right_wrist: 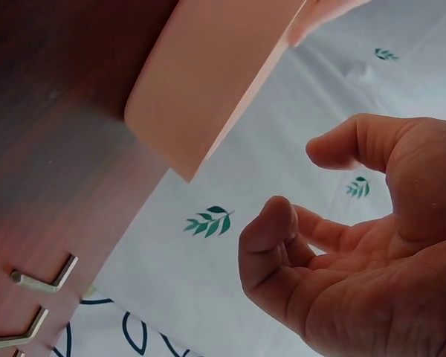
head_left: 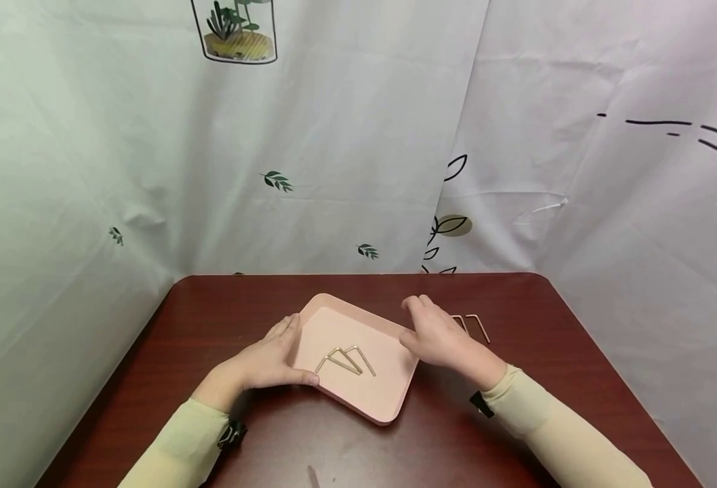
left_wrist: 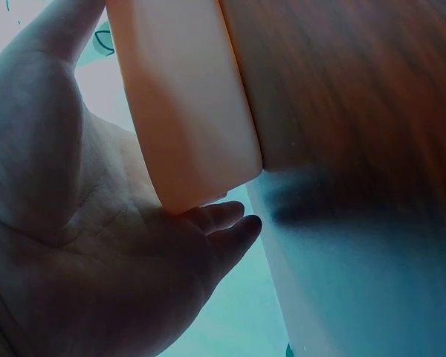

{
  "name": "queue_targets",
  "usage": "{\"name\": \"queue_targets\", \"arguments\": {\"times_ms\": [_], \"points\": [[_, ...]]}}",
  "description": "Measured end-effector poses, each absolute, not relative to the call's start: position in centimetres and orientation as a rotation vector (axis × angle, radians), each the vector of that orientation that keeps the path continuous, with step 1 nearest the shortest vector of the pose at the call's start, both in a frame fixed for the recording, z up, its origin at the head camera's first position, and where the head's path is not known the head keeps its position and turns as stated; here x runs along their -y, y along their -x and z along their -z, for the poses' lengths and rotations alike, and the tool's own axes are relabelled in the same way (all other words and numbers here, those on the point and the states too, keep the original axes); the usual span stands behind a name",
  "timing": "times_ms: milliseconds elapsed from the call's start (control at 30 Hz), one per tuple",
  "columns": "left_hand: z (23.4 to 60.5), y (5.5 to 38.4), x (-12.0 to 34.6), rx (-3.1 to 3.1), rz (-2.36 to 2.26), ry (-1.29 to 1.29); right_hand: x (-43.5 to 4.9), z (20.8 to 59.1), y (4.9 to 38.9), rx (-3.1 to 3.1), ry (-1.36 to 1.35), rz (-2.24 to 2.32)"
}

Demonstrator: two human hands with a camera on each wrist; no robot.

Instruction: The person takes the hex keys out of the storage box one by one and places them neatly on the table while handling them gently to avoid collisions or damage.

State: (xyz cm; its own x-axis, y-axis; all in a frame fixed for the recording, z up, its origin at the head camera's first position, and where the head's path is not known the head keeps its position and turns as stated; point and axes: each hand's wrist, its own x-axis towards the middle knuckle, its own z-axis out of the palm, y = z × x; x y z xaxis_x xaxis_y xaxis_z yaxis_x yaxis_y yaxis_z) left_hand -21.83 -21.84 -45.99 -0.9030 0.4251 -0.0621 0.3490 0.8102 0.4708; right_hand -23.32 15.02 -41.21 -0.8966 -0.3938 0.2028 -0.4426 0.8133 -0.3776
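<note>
A pale pink rectangular tray [head_left: 377,396] sits at an angle on the table. Several gold-coloured L-shaped metal rods, shaped like hex keys [head_left: 366,360], lie overlapping on its floor. My left hand [head_left: 261,362] holds the tray's left corner, thumb along the near rim and fingers along the left side; the left wrist view shows the tray wall [left_wrist: 189,97] against the palm. By the tray's right corner is my right hand [head_left: 438,335], loosely curled and holding nothing. In the right wrist view a gap separates its fingertips [right_wrist: 275,216] from the tray wall [right_wrist: 208,67].
More gold L-shaped rods [head_left: 482,329] lie on the dark red-brown table [head_left: 236,298], just beyond my right hand. A thin greyish object [head_left: 312,476] shows at the bottom of the head view. White printed curtains [head_left: 334,135] hang behind the table and at both sides.
</note>
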Motion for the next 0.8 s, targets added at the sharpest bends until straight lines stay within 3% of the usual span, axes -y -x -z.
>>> {"name": "queue_targets", "arguments": {"times_ms": [800], "points": [[46.0, 21.7, 21.8, -2.835, -0.693, -0.611, -12.3, 42.1, 22.6, 2.859, -0.779, -0.623]]}}
